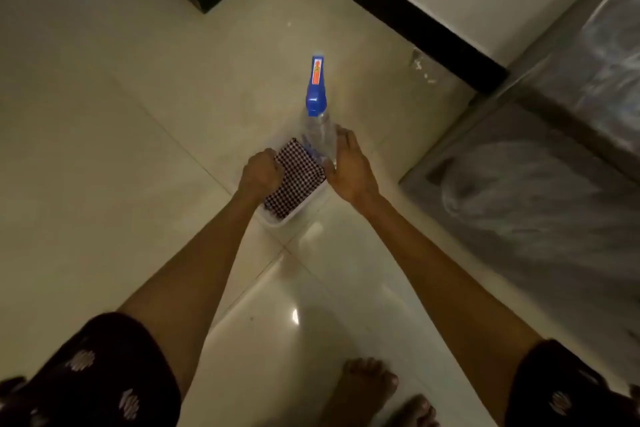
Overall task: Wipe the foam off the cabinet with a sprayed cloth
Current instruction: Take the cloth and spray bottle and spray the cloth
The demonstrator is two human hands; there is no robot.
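Item: white plastic tub (pixel 277 220), on the tiled floor (pixel 104 114), holding the cleaning kit.

Contents: checked cloth (pixel 298 177), folded, lying flat inside the tub; clear spray bottle (pixel 320 139) with blue trigger head (pixel 317 90), standing at the tub's far end just beside the cloth, nozzle pointing away from the person. Both appear kept together so they can be collected in one reach.

Left hand (pixel 260 173): fingers curled down over the cloth's left edge, apparently closing on it; whether the cloth is actually pinched cannot be told.

Right hand (pixel 348 166): fingers laid along the bottle's right side, touching it; whether they wrap it cannot be told, since the far side is hidden. The placement suggests the bottle is being taken for spraying.

Task's thing: grey cabinet (pixel 536 201), at right, well apart from both hands, its faces streaked with pale swirls of foam (pixel 485 191), not yet wiped.

Stage, as judged: gathering tools; spraying and wiping are not yet begun.

Also present: bare feet (pixel 367 388) at bottom; black skirting (pixel 398 14) along the wall.
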